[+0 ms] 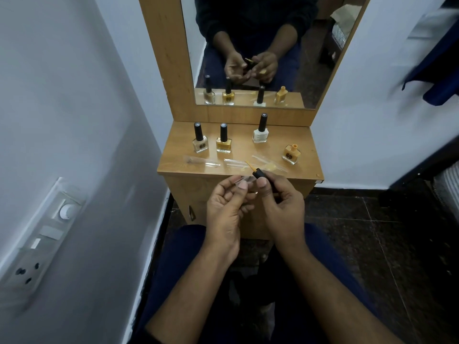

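Clear tip point(245, 180) and brush point(257, 174) pinched in hands point(224, 214).

The wooden tabletop point(308, 145) carries four polish bottles point(223, 144) and, apparently, clear plastic strips point(233, 163).

The light brown wooden tabletop point(241, 145) has a smooth, slightly glossy laminate finish. The open square orange bottle point(291, 155) at the right looks like shiny glass. The black cylindrical brush cap point(258, 175) seems to be smooth plastic. The clear false nail point(246, 179) left of it is thin transparent plastic.
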Demonstrator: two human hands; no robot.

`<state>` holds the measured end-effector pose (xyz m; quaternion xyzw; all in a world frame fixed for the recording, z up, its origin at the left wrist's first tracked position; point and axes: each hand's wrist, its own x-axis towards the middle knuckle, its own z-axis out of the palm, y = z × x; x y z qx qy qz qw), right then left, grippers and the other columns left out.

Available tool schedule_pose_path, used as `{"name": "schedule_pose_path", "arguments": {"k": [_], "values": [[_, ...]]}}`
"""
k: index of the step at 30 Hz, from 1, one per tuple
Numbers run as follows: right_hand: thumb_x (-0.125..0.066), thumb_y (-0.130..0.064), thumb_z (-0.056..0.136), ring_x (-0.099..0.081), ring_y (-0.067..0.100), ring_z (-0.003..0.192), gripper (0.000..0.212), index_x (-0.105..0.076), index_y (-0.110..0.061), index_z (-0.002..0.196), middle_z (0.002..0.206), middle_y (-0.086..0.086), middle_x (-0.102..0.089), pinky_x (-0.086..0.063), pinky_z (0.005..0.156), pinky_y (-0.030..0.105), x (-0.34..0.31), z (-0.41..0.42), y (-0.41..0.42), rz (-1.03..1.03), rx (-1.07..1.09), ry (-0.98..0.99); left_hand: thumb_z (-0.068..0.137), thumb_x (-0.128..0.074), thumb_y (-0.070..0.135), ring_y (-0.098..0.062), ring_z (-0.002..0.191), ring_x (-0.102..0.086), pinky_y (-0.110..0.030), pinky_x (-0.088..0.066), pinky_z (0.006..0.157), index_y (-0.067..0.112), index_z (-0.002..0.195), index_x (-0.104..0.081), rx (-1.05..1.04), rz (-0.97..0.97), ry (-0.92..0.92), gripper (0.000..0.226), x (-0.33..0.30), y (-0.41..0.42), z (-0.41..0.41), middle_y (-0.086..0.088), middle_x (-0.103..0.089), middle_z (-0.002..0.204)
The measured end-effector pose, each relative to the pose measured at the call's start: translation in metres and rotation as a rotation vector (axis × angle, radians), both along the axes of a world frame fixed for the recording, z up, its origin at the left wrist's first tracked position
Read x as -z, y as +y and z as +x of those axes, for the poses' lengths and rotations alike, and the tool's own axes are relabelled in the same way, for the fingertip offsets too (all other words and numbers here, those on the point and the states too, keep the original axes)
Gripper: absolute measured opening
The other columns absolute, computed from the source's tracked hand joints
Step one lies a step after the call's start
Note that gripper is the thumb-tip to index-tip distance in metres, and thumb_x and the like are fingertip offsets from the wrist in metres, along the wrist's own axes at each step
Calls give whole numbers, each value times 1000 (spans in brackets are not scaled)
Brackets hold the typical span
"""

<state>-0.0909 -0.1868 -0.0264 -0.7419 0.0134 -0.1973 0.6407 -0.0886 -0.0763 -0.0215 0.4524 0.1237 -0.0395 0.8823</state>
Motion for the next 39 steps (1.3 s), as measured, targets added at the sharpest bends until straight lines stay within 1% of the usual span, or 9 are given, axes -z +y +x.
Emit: {"name": "schedule_pose_path", "arguments": {"k": [5, 10, 16, 20, 24, 27, 34, 36, 39], "values": [[-61, -31, 103, -65, 4, 106, 23, -72, -17, 117, 108, -11, -70, -54, 87, 24, 1, 26, 0, -153, 55, -19, 100, -63, 21, -23, 95, -70, -30, -55, 71, 20, 137, -59, -20, 189, -119, 37, 3, 2, 3, -8, -72, 124], [-56, -38, 105, -62, 8, 101, 27, -70, -18, 116, 106, -9, -68, -54, 86, 46, 8, 53, -6, -335, 108, -19, 105, -57, 18, -19, 118, -67, -32, -56, 79, 29, 149, -51, 88, 397, -233, 46, 8, -2, 6, 16, -60, 143], [-56, -38, 105, -54, 6, 98, 26, -70, -19, 115, 104, -11, -66, -47, 93, 52, 12, 62, -13, -470, 151, 0, 105, -55, 17, -15, 136, -56, -26, -54, 95, 21, 158, -39, 224, 391, -288, 56, 14, -10, 10, 10, -54, 153], [-56, -37, 105, -55, 11, 101, 25, -70, -20, 116, 106, -6, -68, -45, 97, 50, 12, 64, -16, -524, 131, 21, 104, -55, 18, -12, 132, -59, -26, -54, 94, 23, 159, -37, 233, 377, -301, 58, 15, -16, 13, 16, -54, 152], [-51, -43, 105, -54, 13, 107, 32, -70, -20, 117, 110, -6, -68, -39, 95, 42, 12, 65, -22, -584, 130, 45, 103, -60, 28, -17, 120, -65, -31, -56, 89, 33, 155, -42, 197, 479, -313, 56, 19, -19, 15, 11, -55, 150], [-47, -47, 104, -53, 13, 110, 38, -71, -21, 117, 112, -7, -67, -34, 92, 37, 12, 66, -24, -629, 126, 67, 99, -61, 32, -19, 119, -65, -36, -57, 91, 30, 155, -44, 175, 538, -303, 59, 22, -20, 15, 7, -56, 146], [-43, -49, 104, -53, 12, 108, 40, -70, -22, 117, 111, -9, -68, -36, 91, 39, 14, 64, -25, -619, 137, 69, 98, -62, 35, -16, 124, -63, -49, -57, 97, 23, 150, -49, 105, 555, -332, 55, 20, -16, 15, 9, -62, 142], [-42, -50, 104, -53, 12, 108, 41, -70, -22, 117, 111, -9, -68, -33, 89, 37, 13, 63, -25, -617, 142, 66, 98, -61, 36, -20, 124, -64, -45, -57, 94, 24, 148, -50, 73, 531, -328, 53, 19, -14, 16, 11, -61, 143], [-47, -47, 105, -53, 11, 109, 35, -69, -23, 118, 112, -9, -67, -33, 91, 38, 14, 63, -25, -614, 137, 67, 101, -57, 29, -21, 115, -67, -32, -57, 78, 22, 147, -52, 37, 483, -336, 47, 15, -11, 17, 9, -60, 143]]}}
